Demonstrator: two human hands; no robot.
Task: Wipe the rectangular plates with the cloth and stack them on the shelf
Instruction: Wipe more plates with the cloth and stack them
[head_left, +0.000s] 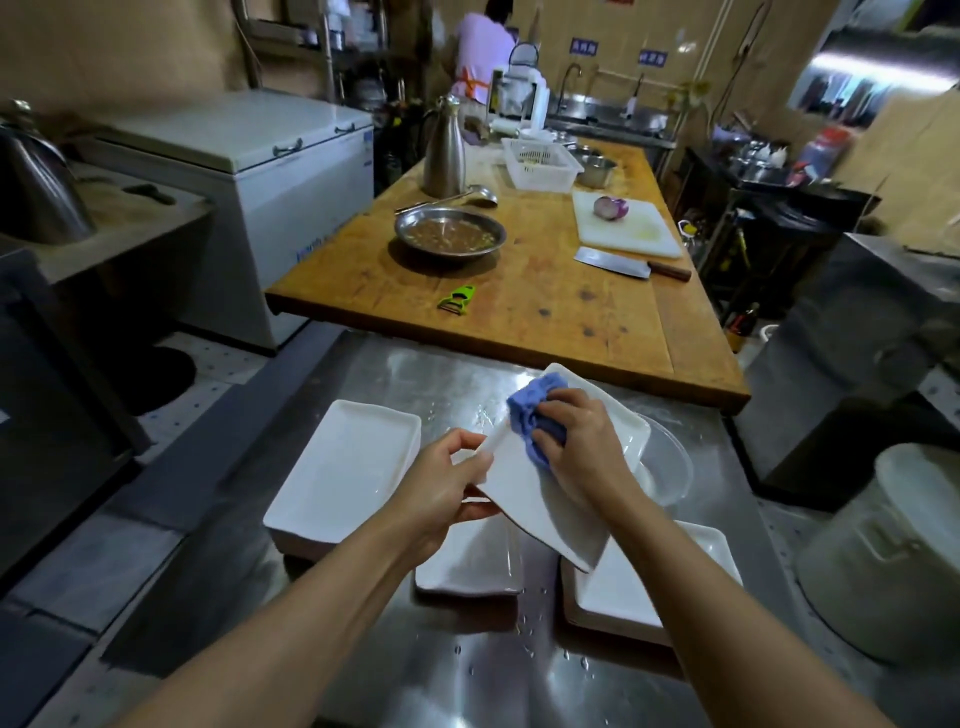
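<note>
My left hand (441, 486) grips the near left edge of a white rectangular plate (524, 499), tilted above the steel counter. My right hand (576, 441) holds a bunched blue cloth (530, 410) pressed on the plate's upper surface. A stack of white rectangular plates (345, 467) lies on the counter to the left. Another white plate (470, 564) lies under my hands, and one more (623, 587) rests on a brown tray at the right.
A clear round bowl (670, 467) sits behind the held plate. The wet steel counter (467, 665) meets a wooden table (545, 306) with a metal dish, green peeler, cleaver and cutting board. A large white pot (888, 551) stands right. A person works far back.
</note>
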